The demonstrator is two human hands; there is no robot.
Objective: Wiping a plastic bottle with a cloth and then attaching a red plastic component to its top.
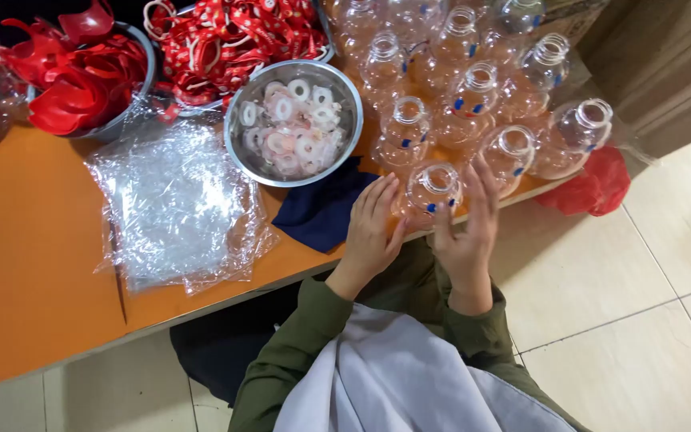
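The clear plastic bottle between the two hands is squat and round-bodied, see-through with a faint orange cast from the table beneath, its wide open mouth ringed by a ribbed neck and a few small blue marks dotted low on its front. It stands at the near edge of the orange table, just right of the dark blue cloth and at the front of a cluster of like bottles, all upright and uncapped, several with the same blue dots. The left hand lies against the bottle's left side, fingers straight and close together, palm turned toward it; the right hand cups the other side with fingers a little spread and the fingertips reaching up past the bottle's shoulder. Neither hand is closed round the bottle; both are flat and open against it. Left of the cloth and behind it sits a steel bowl of white and pinkish rings, and farther left of that a crumpled sheet of clear plastic bags. Beyond the bowl lie a tray of red straps and another bowl of red plastic pieces.
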